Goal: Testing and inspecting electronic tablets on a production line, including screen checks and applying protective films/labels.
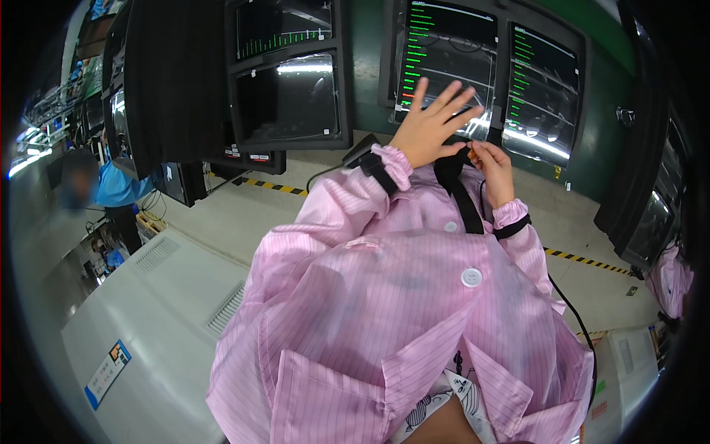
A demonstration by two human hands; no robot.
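Note:
My left hand (433,132) is raised with its fingers spread in front of the lower part of a lit display panel (451,55). Whether the fingertips touch the panel cannot be made out. Just to the right, my right hand (493,170) is closed, thumb and fingertips pinched together. A small orange bit shows at that pinch, too little to name. A black strap (464,200) hangs between the two hands over my pink striped smock. Green lines of text and one red line glow on the panel, and glare crosses its surface.
A second lit panel (543,89) stands to the right. Further left is a dark-framed pair of screens (288,96). Yellow-black tape (274,186) marks the floor. A grey cabinet (163,318) fills the lower left. Another person in blue (122,185) is at far left.

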